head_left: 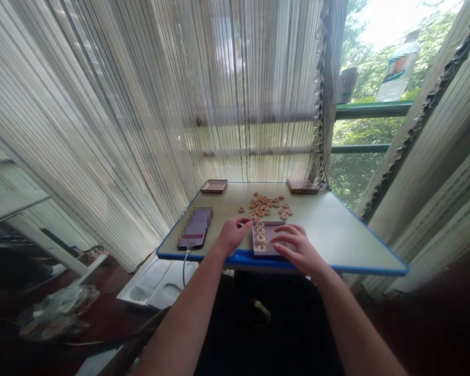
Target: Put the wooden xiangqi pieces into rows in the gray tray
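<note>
A shallow box [271, 251] lies at the table's near edge, with a column of several round wooden pieces [261, 238] along its left side. Touching or close to the box's upper left corner is my left hand [235, 234], thumb and fingers brought together; what they hold, if anything, is too small to tell. My right hand [295, 245] rests over the box's right side, fingers spread and nothing in them. Just beyond the box, more round pieces [267, 204] with characters lie loosely scattered.
A phone [196, 228] with a cable lies on the table [337, 230] at the left. An open box [214, 186] stands at the far left corner, a closed-looking box [302, 186] at the far right. Curtains [250, 94] hang behind.
</note>
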Demonstrator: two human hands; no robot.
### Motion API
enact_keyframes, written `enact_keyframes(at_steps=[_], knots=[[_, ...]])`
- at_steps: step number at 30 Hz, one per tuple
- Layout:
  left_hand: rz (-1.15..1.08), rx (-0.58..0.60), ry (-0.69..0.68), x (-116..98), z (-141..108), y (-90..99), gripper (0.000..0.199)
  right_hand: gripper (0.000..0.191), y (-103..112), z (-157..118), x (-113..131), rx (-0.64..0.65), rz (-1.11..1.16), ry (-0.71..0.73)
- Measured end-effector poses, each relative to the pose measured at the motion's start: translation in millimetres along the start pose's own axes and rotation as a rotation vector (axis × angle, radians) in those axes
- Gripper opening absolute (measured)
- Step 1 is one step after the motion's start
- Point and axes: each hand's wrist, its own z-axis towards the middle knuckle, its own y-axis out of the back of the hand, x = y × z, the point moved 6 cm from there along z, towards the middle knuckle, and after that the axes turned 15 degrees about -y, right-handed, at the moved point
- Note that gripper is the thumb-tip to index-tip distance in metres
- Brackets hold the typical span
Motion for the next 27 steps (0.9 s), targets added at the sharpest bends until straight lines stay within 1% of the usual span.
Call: enact_keyframes(at_steps=[2,4,6,7,9,11,14,16,19,22,24,27], knots=[[0.044,-0.015,0.004,1,12,5.8,0.028,0.029,7,10,-2,0.013,0.041,-0.043],[0.126,-0.040,-0.010,1,30,13.9,0.025,0.029,14,25,-2,0.020,0.041,-0.060],[0.220,-0.048,-0.009,5,51,20.0,0.023,0.028,17,47,-1,0.024,0.006,-0.064],[0.261,-0.034,-0.008,8,63,20.6,0.022,0.027,17,60,-2,0.022,-0.019,-0.067],[0.333,0.005,-0.015,16,85,17.8,0.024,0.025,13,89,-6,0.010,-0.083,-0.083],[0.397,0.041,-0.020,26,104,11.0,0.026,0.024,4,117,-15,0.008,-0.142,-0.092],[0.490,0.096,-0.025,41,119,-2.5,0.027,0.024,-11,148,-32,-0.004,-0.258,-0.096],[0.552,0.137,-0.031,49,121,-10.2,0.027,0.024,-18,157,-43,-0.033,-0.311,-0.096],[0.588,0.204,-0.019,60,117,-17.8,0.029,0.023,-25,157,-51,-0.021,-0.338,-0.066],[0.549,0.287,-0.012,65,114,-24.7,0.029,0.024,-27,154,-51,-0.001,-0.354,-0.046],[0.523,0.330,-0.006,66,114,-27.4,0.028,0.025,-26,154,-48,-0.016,-0.363,-0.047],[0.485,0.325,0.055,67,115,-22.4,0.031,0.025,-27,154,-45,-0.028,-0.382,-0.043]])
